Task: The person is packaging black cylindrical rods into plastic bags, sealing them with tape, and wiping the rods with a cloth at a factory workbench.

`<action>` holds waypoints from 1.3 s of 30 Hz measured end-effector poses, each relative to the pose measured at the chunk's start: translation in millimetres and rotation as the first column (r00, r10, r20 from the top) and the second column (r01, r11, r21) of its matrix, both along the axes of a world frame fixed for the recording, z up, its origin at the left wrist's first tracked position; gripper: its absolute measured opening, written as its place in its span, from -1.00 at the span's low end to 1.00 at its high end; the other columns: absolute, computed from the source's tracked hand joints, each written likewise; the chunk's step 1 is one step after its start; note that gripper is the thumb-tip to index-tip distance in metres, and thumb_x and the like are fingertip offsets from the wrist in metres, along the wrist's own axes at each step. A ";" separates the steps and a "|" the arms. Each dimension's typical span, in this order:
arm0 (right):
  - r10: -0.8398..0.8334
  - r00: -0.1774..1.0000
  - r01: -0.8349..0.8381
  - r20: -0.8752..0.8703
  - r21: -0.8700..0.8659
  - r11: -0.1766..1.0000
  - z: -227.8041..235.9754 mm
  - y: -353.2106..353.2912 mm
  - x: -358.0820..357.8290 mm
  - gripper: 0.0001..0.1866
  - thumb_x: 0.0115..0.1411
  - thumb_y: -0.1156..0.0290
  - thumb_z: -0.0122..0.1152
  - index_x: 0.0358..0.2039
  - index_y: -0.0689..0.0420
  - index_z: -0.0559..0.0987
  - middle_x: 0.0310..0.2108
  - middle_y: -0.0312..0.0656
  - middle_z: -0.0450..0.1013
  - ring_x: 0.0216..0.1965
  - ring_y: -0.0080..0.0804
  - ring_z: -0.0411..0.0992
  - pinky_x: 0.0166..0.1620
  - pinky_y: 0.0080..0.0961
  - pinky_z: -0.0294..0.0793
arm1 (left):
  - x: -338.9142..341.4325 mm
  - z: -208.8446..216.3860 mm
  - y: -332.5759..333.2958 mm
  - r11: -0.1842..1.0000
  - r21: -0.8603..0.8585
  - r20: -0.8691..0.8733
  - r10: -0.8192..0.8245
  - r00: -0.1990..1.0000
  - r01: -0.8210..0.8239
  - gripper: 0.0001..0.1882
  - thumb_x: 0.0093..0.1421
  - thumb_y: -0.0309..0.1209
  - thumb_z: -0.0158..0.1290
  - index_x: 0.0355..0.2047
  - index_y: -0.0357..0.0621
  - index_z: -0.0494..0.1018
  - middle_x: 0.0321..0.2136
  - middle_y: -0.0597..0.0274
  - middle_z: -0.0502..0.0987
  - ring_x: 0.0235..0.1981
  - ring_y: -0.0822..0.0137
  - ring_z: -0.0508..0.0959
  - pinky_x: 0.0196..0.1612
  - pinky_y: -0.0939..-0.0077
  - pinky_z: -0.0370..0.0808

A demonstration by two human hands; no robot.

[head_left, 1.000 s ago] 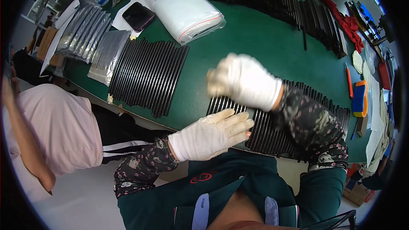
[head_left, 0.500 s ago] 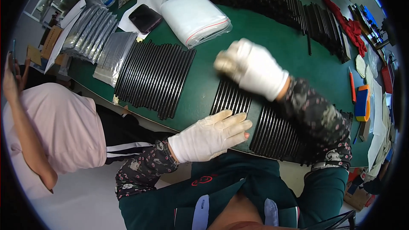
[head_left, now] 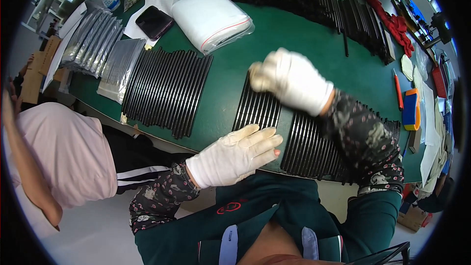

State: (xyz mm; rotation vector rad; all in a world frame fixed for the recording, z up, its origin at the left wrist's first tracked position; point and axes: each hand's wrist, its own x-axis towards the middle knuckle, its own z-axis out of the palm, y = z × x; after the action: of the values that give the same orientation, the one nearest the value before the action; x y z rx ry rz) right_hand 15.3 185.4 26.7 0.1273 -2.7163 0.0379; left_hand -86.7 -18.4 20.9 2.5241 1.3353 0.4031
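Between left hand (head_left: 234, 157) and right hand (head_left: 294, 82), black rods (head_left: 256, 109), green table (head_left: 223, 93)

Green table (head_left: 228, 64) with black rods (head_left: 167, 91)
Rods lie left, near and far; a red cloth (head_left: 401, 31) lies far right.

Right hand (head_left: 290, 81) blurred, black rods (head_left: 257, 109) partly hidden, co-worker (head_left: 68, 152) cut off
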 end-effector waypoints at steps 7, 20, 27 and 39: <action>0.101 0.995 -0.099 0.001 -0.210 0.973 -5.3 -23.0 12.2 -0.79 0.13 0.16 0.17 -0.30 -0.02 0.56 -0.48 -0.27 0.43 -0.35 -0.28 0.44 -0.22 -0.35 0.46 | 2.1 -1.8 -0.2 1.000 0.000 0.029 0.028 0.999 -0.028 -0.43 -0.13 -0.33 0.25 -0.06 -0.14 0.37 0.05 0.15 0.36 0.12 0.16 0.35 0.16 0.26 0.29; -0.587 0.809 0.576 0.005 -0.204 0.792 22.9 48.2 81.9 -0.74 0.00 0.42 0.22 -0.24 0.15 0.53 -0.34 -0.14 0.43 -0.23 -0.13 0.38 -0.12 -0.31 0.41 | 39.0 27.3 23.2 0.988 -0.028 -0.015 -0.150 0.989 0.149 -0.24 -0.18 -0.07 0.29 0.02 -0.11 0.31 0.17 0.07 0.21 0.20 0.10 0.22 0.19 0.05 0.19; -0.587 0.809 0.576 -0.032 -0.158 0.802 19.4 46.0 109.6 -0.75 -0.01 0.41 0.26 -0.27 0.15 0.54 -0.39 -0.17 0.44 -0.27 -0.16 0.38 -0.17 -0.32 0.41 | 48.1 5.3 25.4 0.987 -0.071 -0.017 -0.149 0.989 0.147 -0.25 -0.11 -0.04 0.25 0.08 -0.05 0.31 0.19 0.08 0.19 0.24 0.10 0.18 0.21 0.01 0.17; -0.164 0.986 0.163 0.020 0.040 0.986 -6.6 26.1 47.9 -0.91 0.02 0.35 0.20 -0.45 -0.01 0.48 -0.54 -0.29 0.37 -0.50 -0.33 0.40 -0.45 -0.37 0.42 | 53.8 9.2 23.4 0.958 -0.127 -0.110 -0.272 0.956 0.258 -0.28 -0.05 -0.15 0.21 0.14 -0.05 0.30 0.20 0.14 0.22 0.26 0.20 0.16 0.27 0.24 0.09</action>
State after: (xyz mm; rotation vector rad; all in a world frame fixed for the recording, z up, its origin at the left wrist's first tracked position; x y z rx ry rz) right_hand 63.2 211.5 20.1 -0.0857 -2.7421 -0.0614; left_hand -32.9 5.0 30.2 2.6220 1.0054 0.1122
